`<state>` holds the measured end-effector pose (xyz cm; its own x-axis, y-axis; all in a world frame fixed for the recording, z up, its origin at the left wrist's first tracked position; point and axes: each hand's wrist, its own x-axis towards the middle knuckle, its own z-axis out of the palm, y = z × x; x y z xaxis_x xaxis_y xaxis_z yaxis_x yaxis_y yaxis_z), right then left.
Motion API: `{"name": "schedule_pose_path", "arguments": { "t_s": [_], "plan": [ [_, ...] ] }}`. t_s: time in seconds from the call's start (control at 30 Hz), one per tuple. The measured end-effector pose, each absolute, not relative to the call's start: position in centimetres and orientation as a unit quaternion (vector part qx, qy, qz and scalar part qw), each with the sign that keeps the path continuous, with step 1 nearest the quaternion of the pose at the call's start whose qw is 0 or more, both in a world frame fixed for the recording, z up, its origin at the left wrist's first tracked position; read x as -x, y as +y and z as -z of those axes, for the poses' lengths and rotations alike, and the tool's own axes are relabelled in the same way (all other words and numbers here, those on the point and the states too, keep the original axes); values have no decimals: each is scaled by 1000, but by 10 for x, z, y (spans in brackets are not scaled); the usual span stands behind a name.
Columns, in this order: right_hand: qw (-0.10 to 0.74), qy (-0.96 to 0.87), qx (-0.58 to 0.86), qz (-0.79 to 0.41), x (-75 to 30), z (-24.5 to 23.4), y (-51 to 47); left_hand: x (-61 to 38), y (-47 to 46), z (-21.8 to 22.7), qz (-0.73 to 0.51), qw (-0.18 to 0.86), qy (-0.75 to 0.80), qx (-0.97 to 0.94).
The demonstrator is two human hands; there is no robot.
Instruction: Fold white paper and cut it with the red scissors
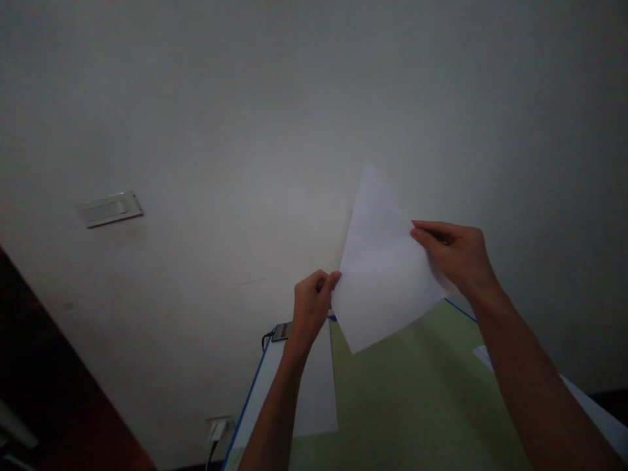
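Note:
A white sheet of paper (380, 281) is held up in front of the wall, above the table, with a pointed corner at its top. My left hand (314, 301) pinches its left edge between thumb and fingers. On the right edge, my right hand (454, 252) has a pinch grip, thumb and forefinger closed on the paper. The sheet is tilted, and its lower right part curves behind my right hand.
Below is a green-topped table (392, 405) with a blue edge. Another white sheet (316, 392) lies on its left side, and more paper (593, 405) at the right. A small device (281, 331) with a cable sits at the far left corner. The wall has a switch (110, 209) and a plugged-in socket (218, 428).

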<state>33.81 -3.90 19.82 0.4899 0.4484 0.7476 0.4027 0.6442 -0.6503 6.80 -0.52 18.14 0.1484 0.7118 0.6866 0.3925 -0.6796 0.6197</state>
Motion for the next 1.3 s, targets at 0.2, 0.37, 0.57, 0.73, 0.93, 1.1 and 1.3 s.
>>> {"name": "schedule_pose_path", "arguments": {
  "t_s": [0.2,0.37,0.57,0.73,0.93,1.1,1.3],
  "plan": [
    [775,-481,410,5,-347,-194,-34,-66,1,-178,-575,151,363,-718],
    [766,-500,404,4,-338,-197,-38,-68,-7,-182,-581,157,334,-725],
    [759,-510,405,-10,-328,-203,-44,-68,-13,-186,-559,129,327,-751],
    [756,-510,408,-24,-327,-204,-45,-66,-10,-186,-554,129,362,-738],
    [751,-518,409,-31,-324,-204,-44,-64,-10,-187,-563,123,380,-724],
    [745,-523,411,-47,-323,-201,-39,-62,-2,-184,-559,138,369,-729],
    [748,-516,412,-66,-328,-198,-35,-64,1,-180,-555,190,361,-725]
  ]
}}
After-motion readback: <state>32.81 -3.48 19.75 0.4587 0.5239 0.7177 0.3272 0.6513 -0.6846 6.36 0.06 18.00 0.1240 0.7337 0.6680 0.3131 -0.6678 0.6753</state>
